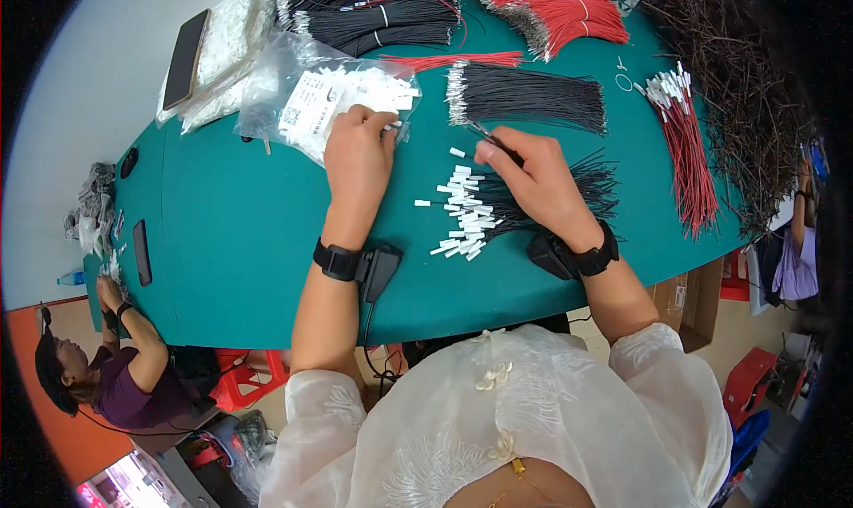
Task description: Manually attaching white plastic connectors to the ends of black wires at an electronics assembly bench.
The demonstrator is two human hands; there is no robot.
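My left hand point(357, 157) rests at the edge of a clear bag point(258, 91) of white plastic connector housings. Its fingertips are pinched together around what looks like a small white connector housing point(392, 127). My right hand point(542, 181) grips a slim dark tool point(499, 146), probably tweezers, whose tip points at the metal-ended side of a bundle of black wires point(533, 97). Below that hand lies a loose pile of black wires with white connector housings point(464, 213) on their ends, partly hidden by the hand.
Thick black wire bundles point(382, 15) and red wire bundles point(577, 15) lie at the back. Red wires with white connectors point(684, 153) and a dark tangled heap point(746, 82) are on the right. A phone point(187, 59) rests on bags at left. Another person point(115, 366) sits at far left.
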